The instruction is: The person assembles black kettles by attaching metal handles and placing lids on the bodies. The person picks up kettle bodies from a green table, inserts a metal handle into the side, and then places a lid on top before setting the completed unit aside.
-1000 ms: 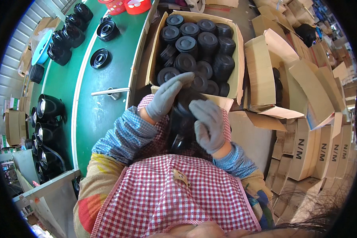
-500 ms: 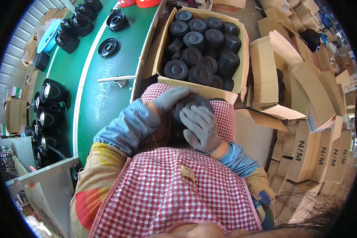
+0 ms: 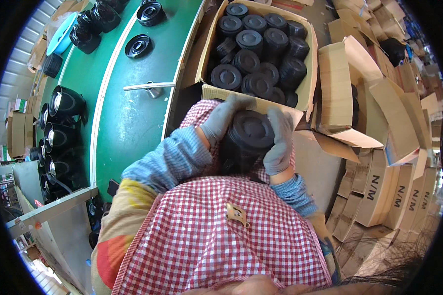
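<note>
In my lap stands a stack of black round lids (image 3: pixel 251 132), its top disc facing up with a raised ring in the middle. My left hand (image 3: pixel 221 122), in a grey glove, curves round the left and far side of the stack. Against its right side presses my right hand (image 3: pixel 279 142), also gloved in grey, with the fingers pointing away from me. The stack's lower part is dark and partly hidden by my hands and the checked apron (image 3: pixel 221 221). Just beyond my hands is an open cardboard box (image 3: pixel 302 93) filled with stacks of similar black lids.
To the left runs a green workbench (image 3: pixel 128 113) with a metal bar (image 3: pixel 150 86), a single black lid (image 3: pixel 138 46), black housings (image 3: pixel 64 103) and a light-blue basin (image 3: pixel 63 34). Open cartons (image 3: pixel 335 91) stand at the right, above flattened cardboard (image 3: pixel 374 189).
My right hand has moved off the top of the stack to its right side, uncovering the top lid. My left hand has shifted slightly right, and the view has tilted a little.
</note>
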`<state>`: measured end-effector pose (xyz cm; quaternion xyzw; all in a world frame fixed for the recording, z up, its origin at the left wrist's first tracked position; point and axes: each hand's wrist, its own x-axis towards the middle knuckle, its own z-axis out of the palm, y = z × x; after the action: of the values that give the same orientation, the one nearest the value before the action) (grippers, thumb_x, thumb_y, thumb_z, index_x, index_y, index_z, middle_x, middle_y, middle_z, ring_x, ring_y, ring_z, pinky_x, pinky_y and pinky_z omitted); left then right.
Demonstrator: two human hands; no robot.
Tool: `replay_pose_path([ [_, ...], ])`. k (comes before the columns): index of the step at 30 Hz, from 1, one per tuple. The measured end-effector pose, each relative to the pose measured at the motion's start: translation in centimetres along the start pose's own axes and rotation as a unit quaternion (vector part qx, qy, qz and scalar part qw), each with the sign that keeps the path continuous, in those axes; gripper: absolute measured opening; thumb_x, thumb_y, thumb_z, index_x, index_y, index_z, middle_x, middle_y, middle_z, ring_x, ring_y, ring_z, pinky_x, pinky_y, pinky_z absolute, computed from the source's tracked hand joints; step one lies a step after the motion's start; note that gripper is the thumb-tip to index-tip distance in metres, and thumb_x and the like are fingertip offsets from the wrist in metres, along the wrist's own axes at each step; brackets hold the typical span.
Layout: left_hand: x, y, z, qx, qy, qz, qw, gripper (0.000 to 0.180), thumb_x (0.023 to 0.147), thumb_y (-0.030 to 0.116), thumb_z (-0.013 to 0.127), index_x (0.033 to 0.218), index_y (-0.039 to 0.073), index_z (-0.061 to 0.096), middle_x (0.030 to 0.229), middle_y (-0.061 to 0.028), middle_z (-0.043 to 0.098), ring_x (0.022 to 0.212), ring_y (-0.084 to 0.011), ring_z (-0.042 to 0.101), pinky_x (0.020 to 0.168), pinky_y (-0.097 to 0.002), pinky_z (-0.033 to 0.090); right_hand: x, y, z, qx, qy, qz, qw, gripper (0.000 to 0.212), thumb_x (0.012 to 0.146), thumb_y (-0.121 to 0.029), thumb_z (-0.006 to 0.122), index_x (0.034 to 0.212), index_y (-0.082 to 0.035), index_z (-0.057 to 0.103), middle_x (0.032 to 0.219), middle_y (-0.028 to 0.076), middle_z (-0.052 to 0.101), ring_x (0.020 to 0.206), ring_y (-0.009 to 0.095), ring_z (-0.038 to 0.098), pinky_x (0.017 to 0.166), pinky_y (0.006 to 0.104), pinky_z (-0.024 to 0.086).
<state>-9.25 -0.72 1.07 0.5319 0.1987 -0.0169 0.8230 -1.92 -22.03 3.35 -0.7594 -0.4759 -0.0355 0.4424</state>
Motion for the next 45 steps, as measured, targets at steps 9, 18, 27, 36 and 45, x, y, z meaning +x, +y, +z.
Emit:
replay_pose_path([
  [9,0.1,2.3,1.5,0.082,0.056,0.027,0.995,0.06,0.109,0.047,0.043,0.143,-0.001,0.053,0.138,-0.0168,0.06,0.123,-0.0273,0.06,0.106,-0.0367,0.047,-0.4,0.8,-0.3,0.032,-0.066,-0.016,0.997,0.08,0.106,-0.06,0.015,0.15,0.001,0.043,0.148,0.022,0.05,0.143,0.037,0.043,0.123,0.0489,0.022],
  [18,1.5,-0.6,-6.2,0.049,-0.011,0.083,0.995,0.062,0.107,0.05,0.042,0.14,-0.001,0.055,0.134,-0.0182,0.063,0.132,-0.0244,0.056,0.116,-0.0415,0.039,-1.1,4.8,-2.1,0.156,0.154,0.24,0.946,0.068,0.107,-0.052,0.028,0.146,0.001,0.047,0.142,0.019,0.055,0.134,0.034,0.051,0.115,0.0434,0.035],
  [27,0.3,2.6,-3.3,0.21,0.04,0.156,0.964,0.061,0.111,0.048,0.034,0.141,-0.001,0.054,0.13,-0.0168,0.062,0.125,-0.0228,0.059,0.105,-0.0316,0.048,-2.0,5.6,-2.0,0.221,0.119,0.284,0.925,0.064,0.106,-0.049,0.04,0.143,0.002,0.05,0.139,0.019,0.056,0.128,0.033,0.055,0.108,0.0392,0.045],
  [36,-2.1,3.2,-1.1,0.108,-0.182,0.127,0.969,0.095,0.09,0.066,0.065,0.152,-0.002,0.04,0.15,-0.02,0.046,0.141,-0.0325,0.044,0.119,-0.0433,0.032,1.4,1.8,-2.0,0.27,-0.069,0.034,0.96,0.073,0.095,-0.055,0.062,0.14,0.002,0.057,0.146,0.023,0.052,0.138,0.038,0.048,0.118,0.0444,0.033],
  [45,-0.6,6.5,-1.1,0.194,-0.159,0.163,0.954,0.059,0.095,0.047,0.067,0.131,0.001,0.057,0.122,-0.0109,0.063,0.115,-0.0208,0.059,0.101,-0.0358,0.047,4.6,1.7,-1.0,0.354,-0.052,0.139,0.923,0.069,0.103,-0.053,0.052,0.142,0.003,0.054,0.142,0.018,0.058,0.136,0.029,0.052,0.116,0.0405,0.037],
])
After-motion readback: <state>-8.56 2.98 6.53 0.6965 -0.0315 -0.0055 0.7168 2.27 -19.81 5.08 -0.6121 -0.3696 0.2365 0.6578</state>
